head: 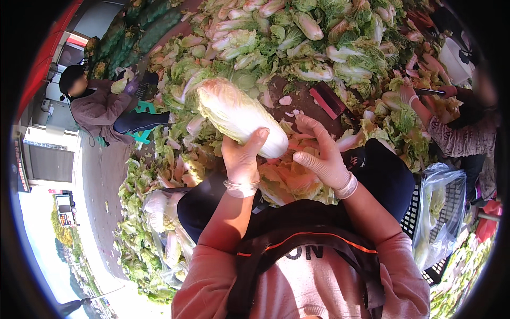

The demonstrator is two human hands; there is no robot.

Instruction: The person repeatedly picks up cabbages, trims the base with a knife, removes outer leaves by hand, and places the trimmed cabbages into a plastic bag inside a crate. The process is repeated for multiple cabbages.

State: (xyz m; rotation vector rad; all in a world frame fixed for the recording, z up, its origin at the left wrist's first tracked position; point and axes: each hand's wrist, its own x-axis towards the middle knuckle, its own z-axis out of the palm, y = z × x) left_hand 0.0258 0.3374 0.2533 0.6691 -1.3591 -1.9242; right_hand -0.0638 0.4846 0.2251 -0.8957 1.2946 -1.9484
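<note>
My left hand (244, 159), in a thin translucent glove, grips a napa cabbage (243, 115) by its white base end, with the leafy end tilted up and to the left. Just right of the base is my right hand (324, 155), gloved too, its thumb and fingers apart and not touching the cabbage. A small pale scrap (293, 113) shows at its fingertips; whether they touch it I cannot tell. Loose outer leaves (295, 179) lie between my knees. Ahead on the ground is a dark red block-shaped object (327, 100).
A heap of napa cabbages (310, 44) spreads ahead. At right stands a black plastic crate (410, 211) with a clear bag (442, 211); a bagged lot of cabbage (171, 239) is at left. One co-worker (103, 99) sits left, another (458, 123) at right holds a knife (429, 91).
</note>
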